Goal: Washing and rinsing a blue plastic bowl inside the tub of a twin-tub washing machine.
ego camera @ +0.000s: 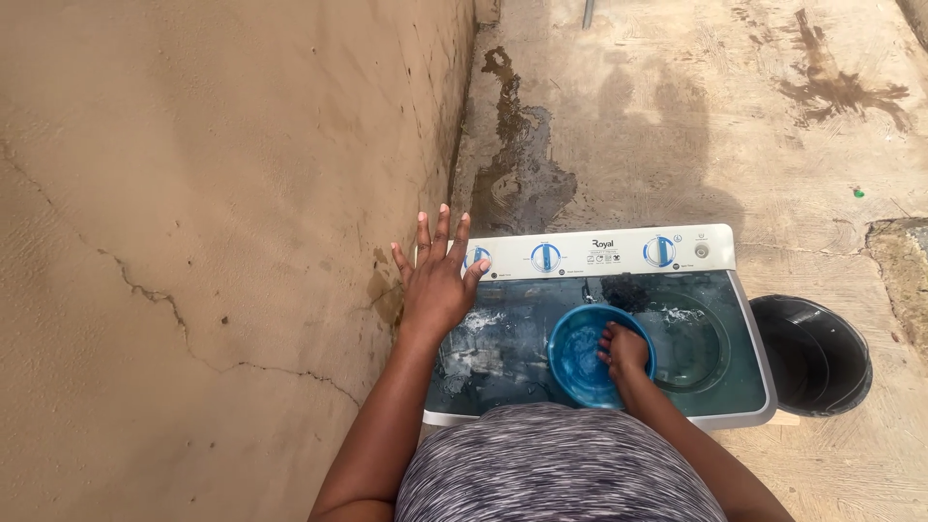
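1. The right hand [625,352] has its grip curled over the near right rim of one round blue plastic bowl [585,358], fingers inside and pinching the rim.
2. The bowl is smooth, shallow and wet inside; it sits over the middle of the washing machine [599,329], on its dark translucent lids.
3. The left hand [437,280] is one flat, spread palm, all five fingers apart, hovering at the machine's far left corner beside the leftmost dial.
4. The machine is one white, boxy twin-tub with three round blue dials [545,257] on its panel.
5. One black round bucket [814,354] stands just right of the machine.
6. A cracked, rough plastered wall [213,242] rises on the left; the concrete floor [677,116] bears dark wet stains.
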